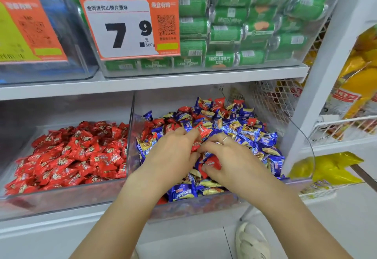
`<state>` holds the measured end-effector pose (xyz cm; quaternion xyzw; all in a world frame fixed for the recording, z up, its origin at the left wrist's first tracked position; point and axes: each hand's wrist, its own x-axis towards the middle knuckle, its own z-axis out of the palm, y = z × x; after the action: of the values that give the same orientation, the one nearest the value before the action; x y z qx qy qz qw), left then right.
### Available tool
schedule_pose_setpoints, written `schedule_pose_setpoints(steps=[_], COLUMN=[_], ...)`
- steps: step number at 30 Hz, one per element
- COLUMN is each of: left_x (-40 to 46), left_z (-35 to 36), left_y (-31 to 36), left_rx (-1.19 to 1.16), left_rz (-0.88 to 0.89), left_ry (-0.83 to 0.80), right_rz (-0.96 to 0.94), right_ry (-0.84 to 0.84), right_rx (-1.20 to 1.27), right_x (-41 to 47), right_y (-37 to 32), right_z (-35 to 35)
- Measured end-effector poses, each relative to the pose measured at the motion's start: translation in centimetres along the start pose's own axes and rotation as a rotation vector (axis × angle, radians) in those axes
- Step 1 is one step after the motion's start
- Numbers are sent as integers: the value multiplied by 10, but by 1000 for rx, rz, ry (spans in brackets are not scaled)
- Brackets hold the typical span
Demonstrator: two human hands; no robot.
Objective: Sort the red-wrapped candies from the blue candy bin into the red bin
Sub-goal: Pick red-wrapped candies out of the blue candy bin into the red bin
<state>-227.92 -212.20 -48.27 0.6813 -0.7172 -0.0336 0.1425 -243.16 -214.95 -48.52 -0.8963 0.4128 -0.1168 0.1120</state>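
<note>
In the blue candy bin (302,179) on the lower shelf (61,224), two hands work close together: the left hand (173,154) pinches a red-wrapped candy (202,130) at its fingertips, and the right hand (230,156) curls round another red candy (213,162). More red ones lie scattered among the blue wrappers toward the back wall. A clear divider (129,136) separates this from the red bin (61,195) just to the left, one of two bins here, its top open.

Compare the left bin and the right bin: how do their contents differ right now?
The left bin holds only red candies; the right bin holds mostly blue candies with red ones mixed in. Both hands are in the right bin, none in the left. Both are clear plastic on one shelf.
</note>
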Motion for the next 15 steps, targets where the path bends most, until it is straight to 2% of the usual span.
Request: schedule_pose_setpoints(steps=[5,7,11,15], left_x=[-5,-7,-11,-11], left_z=[-8,-9,-20,-26], left_y=[-6,-10,-18,-25], left_rx=[-83,-116,-204,-272], left_rz=[-11,-41,-91,-171], left_ry=[13,80,273,266], right_rz=[48,52,61,116], right_ry=[-70,-86,-56,-5], right_rx=[-6,-24,-38,88], right_x=[-4,-6,-7,-5], right_y=[5,4,0,6], right_z=[-1,-1,-1,-5])
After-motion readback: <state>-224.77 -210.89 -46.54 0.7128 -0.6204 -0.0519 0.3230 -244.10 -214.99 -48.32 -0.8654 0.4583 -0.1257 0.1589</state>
